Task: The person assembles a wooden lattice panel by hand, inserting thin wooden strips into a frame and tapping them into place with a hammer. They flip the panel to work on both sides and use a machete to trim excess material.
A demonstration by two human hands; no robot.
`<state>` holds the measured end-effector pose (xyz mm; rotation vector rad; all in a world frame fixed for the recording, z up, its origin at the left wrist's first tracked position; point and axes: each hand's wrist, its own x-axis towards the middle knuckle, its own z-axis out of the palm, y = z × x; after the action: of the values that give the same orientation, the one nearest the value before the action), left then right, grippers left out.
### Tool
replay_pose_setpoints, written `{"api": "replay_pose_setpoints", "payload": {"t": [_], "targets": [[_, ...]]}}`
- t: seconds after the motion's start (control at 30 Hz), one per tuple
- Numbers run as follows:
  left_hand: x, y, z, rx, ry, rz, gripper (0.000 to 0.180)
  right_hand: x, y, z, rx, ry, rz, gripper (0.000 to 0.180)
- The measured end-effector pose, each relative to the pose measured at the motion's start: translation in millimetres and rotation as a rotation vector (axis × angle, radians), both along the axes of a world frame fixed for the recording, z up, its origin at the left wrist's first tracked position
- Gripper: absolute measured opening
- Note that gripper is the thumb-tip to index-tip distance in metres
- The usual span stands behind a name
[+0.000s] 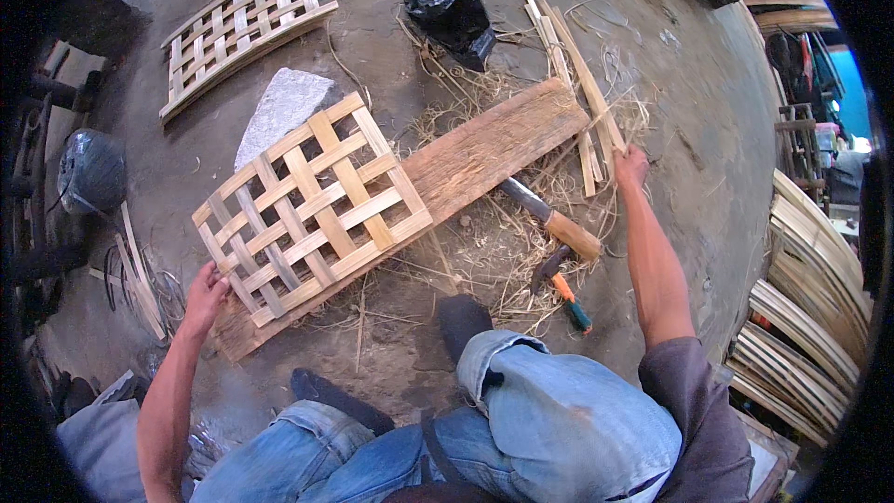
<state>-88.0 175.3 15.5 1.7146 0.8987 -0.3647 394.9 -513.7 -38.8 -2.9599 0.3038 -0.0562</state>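
A woven lattice panel of pale wooden slats (330,222) lies slanted on a rough brown plank (494,142). At its lower left corner, my left hand (205,296) is closed on the edge. My right hand (631,169), reaching out at the right, has its fingers closed around the near end of a long flat wooden slat (589,82). Beside that slat lie more narrow slats (559,54) on the ground. Right of the plank rest a large knife with a wooden handle (572,235) and a hammer with an orange and green handle (568,298).
Wood shavings (503,265) litter the ground around the plank. A grey stone block (284,110) sits behind the panel. Farther off are another woven panel (244,23) and a black plastic bag (449,17). Bundled slats (810,265) are stacked at the right, and a rounded wrapped object (91,172) stands left.
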Motion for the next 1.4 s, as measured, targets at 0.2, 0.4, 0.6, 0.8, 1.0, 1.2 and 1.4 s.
{"api": "replay_pose_setpoints", "payload": {"t": [0.2,0.4,0.6,0.8,1.0,1.2,1.4], "targets": [[17.2,-13.0,-13.5,0.043,-0.025,-0.073,0.052,23.8,-104.5,-5.5,0.075,-0.042,0.091,0.048],[-2.4,-6.3,16.9,0.066,0.071,-0.005,0.053,0.7,-49.0,23.7,0.731,0.147,0.113,0.045],[-19.5,-0.4,20.9,0.074,0.025,0.007,0.053,39.2,-71.9,79.5,-0.229,-0.219,0.143,0.037],[-24.6,4.7,0.6,0.050,-0.002,0.052,0.054,95.4,-127.2,156.2,0.833,-0.495,-0.136,0.031],[-47.7,23.6,20.0,0.531,-0.194,0.074,0.048,39.9,-12.4,172.4,1.149,-0.222,0.438,0.023],[-37.9,-3.9,55.8,-0.093,-0.157,0.336,0.040,-141.8,137.3,122.5,0.917,0.716,0.545,0.026],[-68.3,-55.7,55.5,-0.360,0.005,0.284,0.036,-195.5,184.2,70.8,0.954,1.088,0.687,0.027]]}}
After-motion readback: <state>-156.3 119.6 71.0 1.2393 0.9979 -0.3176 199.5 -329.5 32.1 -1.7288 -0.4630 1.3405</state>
